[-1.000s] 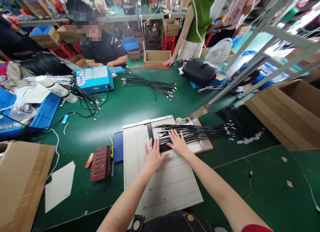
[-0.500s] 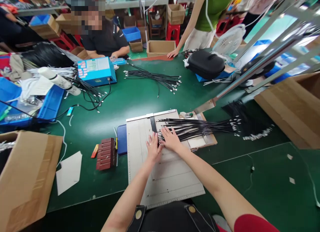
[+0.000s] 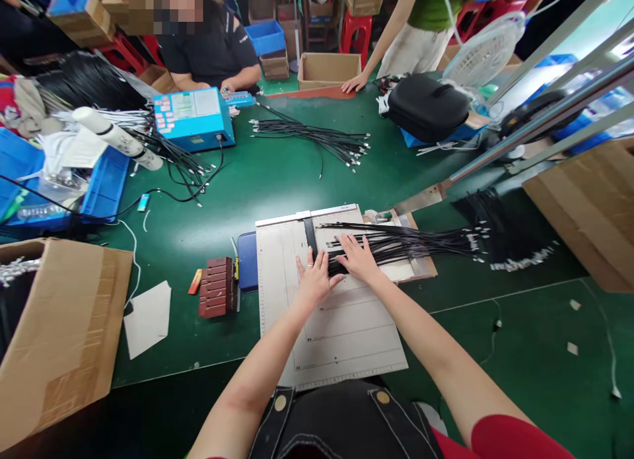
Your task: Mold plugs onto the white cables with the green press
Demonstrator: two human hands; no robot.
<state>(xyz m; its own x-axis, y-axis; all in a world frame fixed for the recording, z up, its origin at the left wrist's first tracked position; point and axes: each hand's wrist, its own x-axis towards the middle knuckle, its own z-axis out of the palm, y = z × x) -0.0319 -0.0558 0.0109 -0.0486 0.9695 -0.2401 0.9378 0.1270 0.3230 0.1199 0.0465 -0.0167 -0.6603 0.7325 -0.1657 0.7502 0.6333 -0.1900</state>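
Observation:
A bundle of black cables (image 3: 396, 242) lies across the right side of a white paper cutter board (image 3: 282, 274), with metal-looking ends to the left and right. My right hand (image 3: 357, 257) rests flat on the cables, fingers spread. Beside it, my left hand (image 3: 314, 279) lies with fingers apart at the cables' left ends, next to the black stop bar (image 3: 310, 236). The thumbs of both hands are near each other. The cutter's raised blade arm (image 3: 421, 200) slants up to the right, behind the cables.
More black cables (image 3: 310, 139) lie farther back, near a blue machine (image 3: 193, 119). A brown slotted block (image 3: 216, 287) stands left of the board. Cardboard boxes (image 3: 74, 333) flank the table. Across it a person in black (image 3: 211, 49) sits; another person's hand (image 3: 354, 83) rests on the edge.
My left hand has shifted a little right and opened its fingers wider against the cable ends. My right hand has stayed on the cables. The camera view has tilted slightly downward.

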